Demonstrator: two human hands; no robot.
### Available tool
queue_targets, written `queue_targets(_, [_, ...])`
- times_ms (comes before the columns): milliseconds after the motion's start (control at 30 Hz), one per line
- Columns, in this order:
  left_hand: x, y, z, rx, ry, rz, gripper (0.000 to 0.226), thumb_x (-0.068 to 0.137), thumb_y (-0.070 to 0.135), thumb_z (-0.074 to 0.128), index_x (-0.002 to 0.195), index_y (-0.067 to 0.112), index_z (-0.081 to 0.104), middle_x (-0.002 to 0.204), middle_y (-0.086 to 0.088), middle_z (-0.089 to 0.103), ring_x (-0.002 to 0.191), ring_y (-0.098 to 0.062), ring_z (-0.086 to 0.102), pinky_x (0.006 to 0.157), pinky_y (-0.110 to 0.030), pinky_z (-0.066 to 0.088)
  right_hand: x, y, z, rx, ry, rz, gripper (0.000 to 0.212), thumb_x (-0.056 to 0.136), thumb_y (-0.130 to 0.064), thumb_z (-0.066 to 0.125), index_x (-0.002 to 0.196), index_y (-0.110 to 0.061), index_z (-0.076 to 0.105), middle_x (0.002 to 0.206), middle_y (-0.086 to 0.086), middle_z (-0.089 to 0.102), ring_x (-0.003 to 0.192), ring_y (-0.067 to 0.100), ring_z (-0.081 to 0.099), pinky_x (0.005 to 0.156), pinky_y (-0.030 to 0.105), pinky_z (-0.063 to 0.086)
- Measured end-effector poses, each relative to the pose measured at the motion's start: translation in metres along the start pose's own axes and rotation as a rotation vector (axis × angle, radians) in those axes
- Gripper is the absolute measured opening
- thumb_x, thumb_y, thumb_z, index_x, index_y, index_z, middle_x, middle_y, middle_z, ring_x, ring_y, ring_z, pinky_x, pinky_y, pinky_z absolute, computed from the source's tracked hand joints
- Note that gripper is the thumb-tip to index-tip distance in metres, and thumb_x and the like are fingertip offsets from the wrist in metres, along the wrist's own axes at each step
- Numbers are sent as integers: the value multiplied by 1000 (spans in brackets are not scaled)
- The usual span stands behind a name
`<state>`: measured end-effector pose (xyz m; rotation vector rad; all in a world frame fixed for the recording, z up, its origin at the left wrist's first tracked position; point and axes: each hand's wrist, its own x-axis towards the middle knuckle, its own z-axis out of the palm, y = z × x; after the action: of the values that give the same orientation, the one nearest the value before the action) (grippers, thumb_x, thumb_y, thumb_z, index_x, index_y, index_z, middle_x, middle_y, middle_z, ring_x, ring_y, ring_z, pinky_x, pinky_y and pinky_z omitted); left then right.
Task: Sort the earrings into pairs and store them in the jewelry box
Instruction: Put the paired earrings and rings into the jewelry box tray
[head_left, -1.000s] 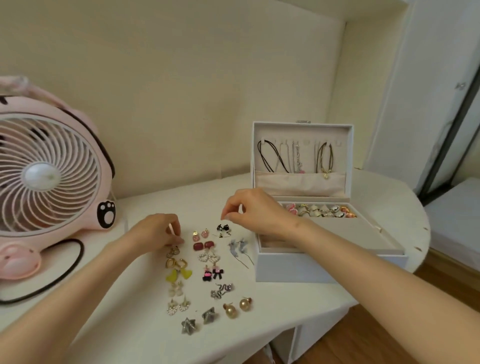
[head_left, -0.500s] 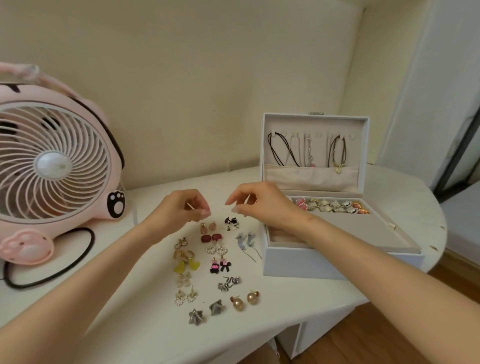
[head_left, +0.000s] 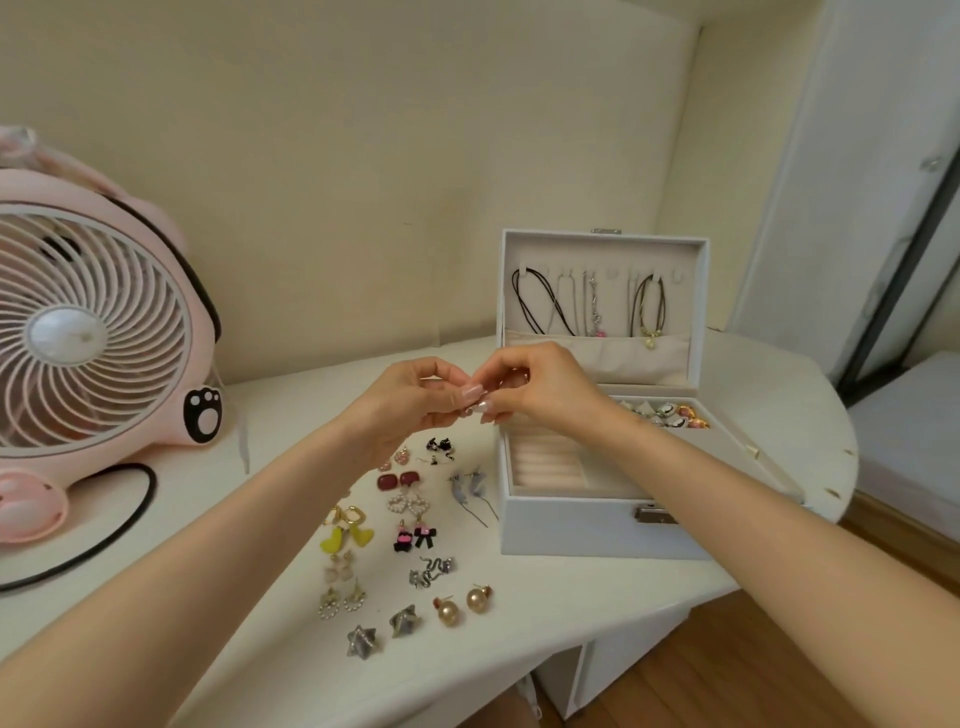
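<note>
Fan (head_left: 93, 332) cut off left; fingers (head_left: 471, 391) hide, perhaps, an earring.

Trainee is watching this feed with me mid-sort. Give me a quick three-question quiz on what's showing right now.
1. True or false: the jewelry box has its lid closed.
2. Where are the left hand and the right hand?
A) resting on the fan
B) raised together above the sorted earrings, fingertips pinching a small piece
C) both inside the box
3. Fill in: hanging from the hooks inside the lid are several ___.

Key: 1 false, it stands open. 2 B. 3 necklaces.
</note>
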<state>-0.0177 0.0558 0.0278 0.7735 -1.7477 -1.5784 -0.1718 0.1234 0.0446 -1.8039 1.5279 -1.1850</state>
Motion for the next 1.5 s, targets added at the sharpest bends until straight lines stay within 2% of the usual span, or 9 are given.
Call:
queue_targets(133, [15, 5, 14, 66, -1, 34, 16, 77, 1, 69, 85, 9, 58, 76, -4, 66, 66, -8, 62, 62, -15, 50, -4, 5, -18, -41, 107, 12, 11, 72, -1, 76, 81, -1, 70, 69, 5, 67, 58, 9, 64, 62, 21, 56])
queue_targets(267, [26, 7, 28, 226, 5, 124, 22, 74, -6, 71, 81, 11, 58, 74, -3, 63, 66, -9, 60, 67, -13, 51, -5, 21, -37, -152, 207, 60, 9, 73, 4, 73, 81, 0, 70, 64, -3, 64, 51, 0, 59, 54, 15, 49])
queue_targets(433, [35, -5, 40, 453, 41, 260, 13, 77, 4, 71, 80, 13, 62, 84, -7, 70, 78, -14, 66, 77, -23, 52, -6, 37, -49, -70, 232, 173, 10, 75, 6, 70, 76, -3, 68, 64, 11, 66, 48, 9, 61, 53, 26, 53])
queue_targets(567, [43, -7, 45, 679, 142, 427, 2, 82, 12, 67, 81, 12, 65, 78, 0, 68, 74, -13, 64, 72, -25, 52, 0, 40, -53, -53, 225, 189, 5, 80, 3, 68, 81, -2, 69, 71, 17, 69, 53, 12, 65, 53, 22, 54])
queue_targets(733, [57, -8, 47, 1117, 214, 653, 5, 84, 13, 63, 86, 10, 66, 83, -4, 69, 79, -25, 60, 66, -33, 44, 12, 47, -52, -324, 212, 87, 2, 76, -7, 73, 76, -7, 71, 78, -1, 70, 73, 9, 62, 66, 12, 48])
queue_targets(833, [65, -11, 47, 1289, 271, 783, 7, 72, 12, 72, 71, 11, 66, 71, -3, 63, 71, -27, 54, 60, -30, 31, 18, 56, -49, -464, 208, 64, 10, 77, -5, 70, 72, -13, 70, 78, -1, 70, 73, 12, 62, 64, 13, 47])
queue_targets(933, [73, -14, 47, 1339, 300, 829, 10, 66, 24, 68, 60, 16, 64, 62, 2, 60, 64, -24, 53, 57, -29, 28, 20, 60, -45, -534, 192, 60, 17, 80, -4, 64, 71, -18, 67, 73, -6, 65, 65, 15, 61, 64, 26, 49])
queue_targets(1167, [78, -20, 44, 1418, 219, 861, 12, 60, 20, 74, 57, 18, 63, 53, 7, 60, 58, -21, 53, 54, -27, 29, 22, 61, -39, -734, 170, 22, 5, 81, -14, 63, 78, -16, 66, 90, -3, 65, 98, 18, 51, 72, 24, 29])
queue_targets(1500, [71, -15, 45, 1555, 182, 877, 13, 56, 12, 64, 51, 18, 53, 45, 6, 52, 52, -21, 50, 51, -26, 28, 15, 59, -42, -724, 114, 14, 9, 80, -27, 70, 76, -20, 73, 88, -1, 68, 93, 16, 47, 76, 25, 30])
